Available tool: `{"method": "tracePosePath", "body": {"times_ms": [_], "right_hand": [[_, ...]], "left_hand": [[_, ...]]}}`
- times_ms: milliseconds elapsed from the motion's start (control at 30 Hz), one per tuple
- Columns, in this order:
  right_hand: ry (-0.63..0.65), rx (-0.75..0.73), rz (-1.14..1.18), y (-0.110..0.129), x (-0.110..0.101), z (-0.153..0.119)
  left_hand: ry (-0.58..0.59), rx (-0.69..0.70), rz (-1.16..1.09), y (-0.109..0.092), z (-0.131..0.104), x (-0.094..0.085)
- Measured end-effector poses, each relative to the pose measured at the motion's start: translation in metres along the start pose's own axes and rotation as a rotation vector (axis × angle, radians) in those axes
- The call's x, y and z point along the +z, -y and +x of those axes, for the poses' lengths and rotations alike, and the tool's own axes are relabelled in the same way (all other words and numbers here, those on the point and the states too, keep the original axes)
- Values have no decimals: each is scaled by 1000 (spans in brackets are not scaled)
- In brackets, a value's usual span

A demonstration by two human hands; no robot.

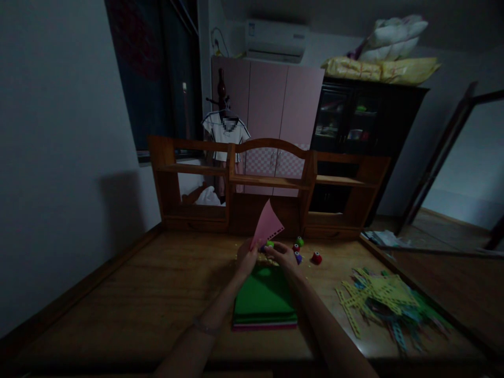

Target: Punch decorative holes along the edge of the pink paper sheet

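Observation:
A pink sheet of paper stands tilted above the desk, with a row of punched holes along its lower right edge. My left hand is closed on the sheet's lower left corner. My right hand is closed around a small green craft punch at the paper's lower edge; the fingers partly hide it. Below both hands lies a stack of green sheets, with pink and white layers at the bottom. Just right of my right hand are a purple punch, a red punch and a green punch.
A heap of yellow, green and blue punched paper strips covers the desk's right side. Tiny paper bits lie around the hands. A wooden shelf unit borders the desk's back. A wall rises on the left.

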State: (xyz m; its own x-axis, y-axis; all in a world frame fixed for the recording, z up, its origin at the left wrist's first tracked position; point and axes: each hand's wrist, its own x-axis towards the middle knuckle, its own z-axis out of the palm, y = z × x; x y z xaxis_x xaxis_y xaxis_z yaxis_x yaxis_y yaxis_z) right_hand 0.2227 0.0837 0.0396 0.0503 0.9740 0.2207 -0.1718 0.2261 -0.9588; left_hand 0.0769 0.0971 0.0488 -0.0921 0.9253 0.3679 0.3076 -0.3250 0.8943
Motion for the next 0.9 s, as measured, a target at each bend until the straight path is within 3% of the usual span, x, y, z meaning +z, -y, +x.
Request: {"method": "tracePosePath", "body": {"times_ms": [200, 700, 900], "right_hand": [[18, -24, -34, 7, 1, -3], [-72, -47, -162, 0, -2, -2], [-12, -84, -130, 2, -1, -1]], "left_hand": [[70, 133, 18, 3, 1, 2], [161, 217, 67, 11, 3, 5], [177, 204, 66, 20, 9, 9]]}}
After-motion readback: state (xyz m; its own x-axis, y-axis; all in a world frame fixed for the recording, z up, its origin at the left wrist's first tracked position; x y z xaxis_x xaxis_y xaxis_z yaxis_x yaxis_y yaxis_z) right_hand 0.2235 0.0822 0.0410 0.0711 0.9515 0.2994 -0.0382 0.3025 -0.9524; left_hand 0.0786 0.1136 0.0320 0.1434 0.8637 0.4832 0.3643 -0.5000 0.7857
